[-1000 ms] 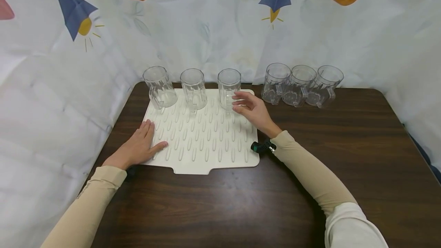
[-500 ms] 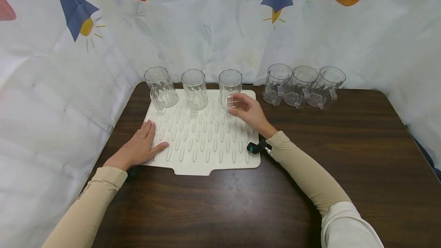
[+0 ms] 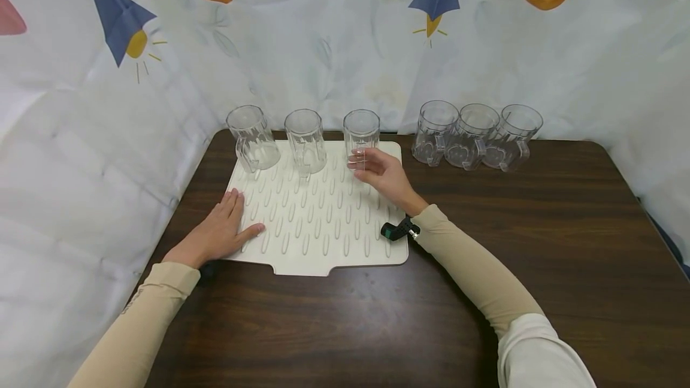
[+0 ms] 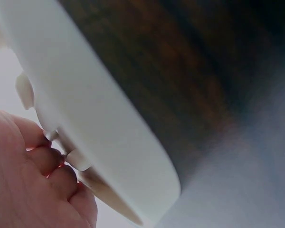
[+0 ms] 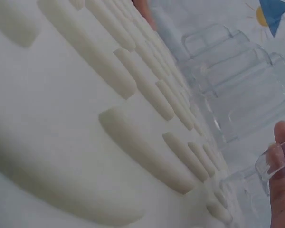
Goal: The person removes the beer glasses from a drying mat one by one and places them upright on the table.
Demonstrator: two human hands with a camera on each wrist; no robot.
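A clear glass mug (image 3: 361, 127) stands upright at the back right of a white ridged board (image 3: 302, 259). My right hand (image 3: 389, 179) grips its handle, with fingers in front of the glass and the thumb below. In the right wrist view those fingers (image 5: 279, 190) show behind the clear handle (image 5: 275, 164). Two more glass mugs, the middle one (image 3: 305, 136) and the left one (image 3: 253, 139), share the board's back edge. My left hand (image 3: 218, 226) rests flat on the board's left edge, thumb spread; the left wrist view shows it beside the board's rim (image 4: 99, 109).
Three further glass mugs, the nearest one (image 3: 431, 133), stand close together on the dark wooden table (image 3: 539, 220), right of the board. A white patterned curtain (image 3: 345, 47) hangs behind and at the sides. A black wrist strap (image 3: 399, 229) hangs at my right wrist.
My right hand has moved left from beside the right mug to its handle, and the fingers have closed round it. The left hand and the mugs stay in place.
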